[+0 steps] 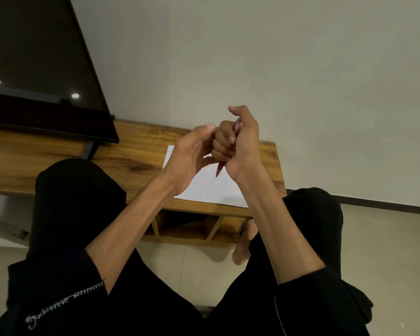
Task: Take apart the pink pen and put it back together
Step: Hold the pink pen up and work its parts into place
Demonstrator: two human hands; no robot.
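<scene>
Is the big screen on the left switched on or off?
Looks off: the screen is dark all over, showing only two small reflected lights, no picture.

Wooden table [136,151] under white paper [204,190]

A glossy, translucent-looking plastic pink pen [220,169] is seen above smooth matt white paper [211,190]. Grained, lightly sheened wood forms the table [136,151]; at ten o'clock, a glossy black screen [41,69] reflects lights.

Pink pen [220,169] — middle hidden inside right fist [238,146].
</scene>
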